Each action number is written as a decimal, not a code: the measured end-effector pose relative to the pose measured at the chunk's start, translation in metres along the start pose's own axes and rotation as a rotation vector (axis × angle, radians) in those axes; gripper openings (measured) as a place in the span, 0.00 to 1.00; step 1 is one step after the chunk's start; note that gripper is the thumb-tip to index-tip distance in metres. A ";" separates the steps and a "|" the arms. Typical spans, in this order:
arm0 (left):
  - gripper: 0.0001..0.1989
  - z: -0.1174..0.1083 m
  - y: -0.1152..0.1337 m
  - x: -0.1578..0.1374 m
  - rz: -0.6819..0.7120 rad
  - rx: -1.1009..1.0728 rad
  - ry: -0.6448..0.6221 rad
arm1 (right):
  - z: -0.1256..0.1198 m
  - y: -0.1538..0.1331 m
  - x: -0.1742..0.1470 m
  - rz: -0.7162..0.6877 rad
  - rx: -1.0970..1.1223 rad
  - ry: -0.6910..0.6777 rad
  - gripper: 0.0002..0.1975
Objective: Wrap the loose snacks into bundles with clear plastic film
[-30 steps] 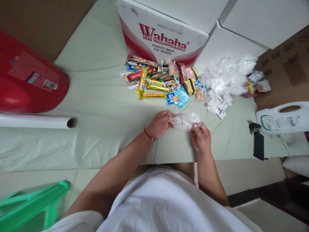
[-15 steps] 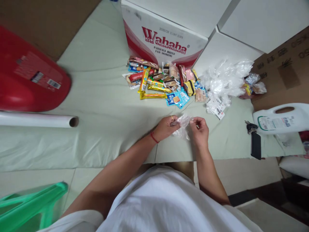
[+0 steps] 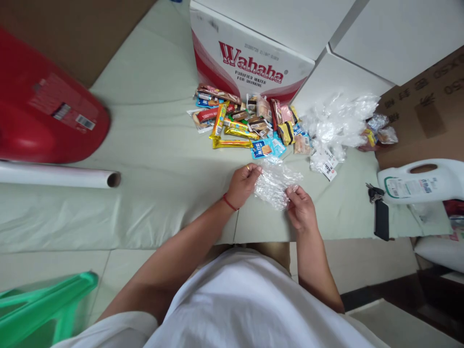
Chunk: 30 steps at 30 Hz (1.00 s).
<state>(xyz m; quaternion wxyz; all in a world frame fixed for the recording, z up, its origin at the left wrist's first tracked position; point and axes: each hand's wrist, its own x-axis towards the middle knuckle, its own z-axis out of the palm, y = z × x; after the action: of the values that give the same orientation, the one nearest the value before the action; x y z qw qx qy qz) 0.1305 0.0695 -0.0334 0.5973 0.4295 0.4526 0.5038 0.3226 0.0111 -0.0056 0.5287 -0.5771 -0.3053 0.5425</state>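
Note:
A crinkled clear plastic bag point(image 3: 272, 186) is stretched between my two hands, above the pale green cloth point(image 3: 188, 203). My left hand point(image 3: 243, 184) pinches its left edge between thumb and fingers. At the lower right edge, my right hand point(image 3: 300, 207) grips the same bag. Just beyond it lies a pile of wrapped snacks, with yellow snack bars point(image 3: 232, 143) and a blue snack packet point(image 3: 261, 148) nearest. To the right of the pile is a heap of crumpled clear plastic bags point(image 3: 335, 121), with white printed labels point(image 3: 329, 169) at its front.
A Wahaha water carton point(image 3: 250, 63) stands behind the snacks. At left are a red plastic container point(image 3: 47, 106) and a white roll point(image 3: 58, 176). On the right lie a white jug point(image 3: 416, 181), keys point(image 3: 374, 193) and a dark phone-like object point(image 3: 381, 220). A green stool point(image 3: 47, 304) stands lower left.
The plastic bag has been spread from a bunched shape into a wider, flatter sheet. My right hand has moved lower and my left hand slightly up. The view has shifted a little.

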 end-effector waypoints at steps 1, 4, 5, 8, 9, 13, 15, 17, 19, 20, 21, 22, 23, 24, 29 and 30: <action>0.26 -0.001 0.001 0.000 -0.017 -0.024 -0.014 | -0.003 -0.001 -0.001 0.033 0.028 -0.033 0.20; 0.28 -0.003 0.004 0.000 -0.049 -0.067 -0.065 | -0.007 -0.003 -0.001 0.044 0.113 -0.062 0.24; 0.29 -0.003 0.004 -0.001 -0.054 -0.074 -0.077 | -0.008 -0.004 0.000 0.033 0.139 -0.057 0.24; 0.29 -0.003 0.001 -0.001 -0.065 -0.081 -0.088 | -0.009 -0.008 0.001 0.001 0.178 -0.060 0.20; 0.29 -0.003 0.000 0.000 -0.069 -0.084 -0.091 | -0.009 -0.009 0.001 -0.007 0.177 -0.065 0.19; 0.27 -0.001 -0.006 0.003 -0.056 -0.102 -0.068 | -0.007 -0.013 -0.002 0.006 0.150 -0.047 0.17; 0.27 0.001 -0.008 0.001 0.026 -0.019 0.059 | -0.006 -0.016 -0.005 0.002 0.171 -0.035 0.17; 0.31 0.002 -0.007 -0.004 0.164 0.181 0.227 | -0.006 -0.019 -0.008 -0.013 0.197 -0.054 0.17; 0.29 0.005 -0.003 -0.015 0.322 0.431 0.329 | -0.007 -0.020 -0.009 -0.022 0.194 -0.076 0.16; 0.24 0.006 0.000 -0.021 0.390 0.541 0.333 | -0.008 -0.019 -0.009 -0.022 0.182 -0.071 0.16; 0.17 0.006 0.002 -0.027 0.440 0.630 0.303 | -0.009 -0.018 -0.009 -0.024 0.165 -0.048 0.15; 0.11 0.007 0.005 -0.034 0.474 0.698 0.250 | -0.011 -0.016 -0.009 -0.028 0.147 -0.009 0.15; 0.07 0.006 0.006 -0.040 0.493 0.745 0.178 | -0.013 -0.014 -0.009 -0.038 0.132 0.041 0.15; 0.06 0.004 0.008 -0.045 0.504 0.773 0.100 | -0.017 -0.012 -0.008 -0.051 0.123 0.092 0.15; 0.14 -0.025 0.011 -0.057 0.549 0.775 -0.116 | -0.043 -0.001 -0.012 -0.063 0.148 0.202 0.16; 0.15 -0.032 0.011 -0.056 0.552 0.781 -0.151 | -0.049 0.001 -0.014 -0.052 0.152 0.208 0.17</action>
<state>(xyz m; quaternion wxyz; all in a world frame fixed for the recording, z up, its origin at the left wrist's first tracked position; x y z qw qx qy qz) 0.0923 0.0169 -0.0238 0.2663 0.7611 0.4325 0.4034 0.3660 -0.0163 -0.0096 0.6134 -0.5804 -0.2217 0.4875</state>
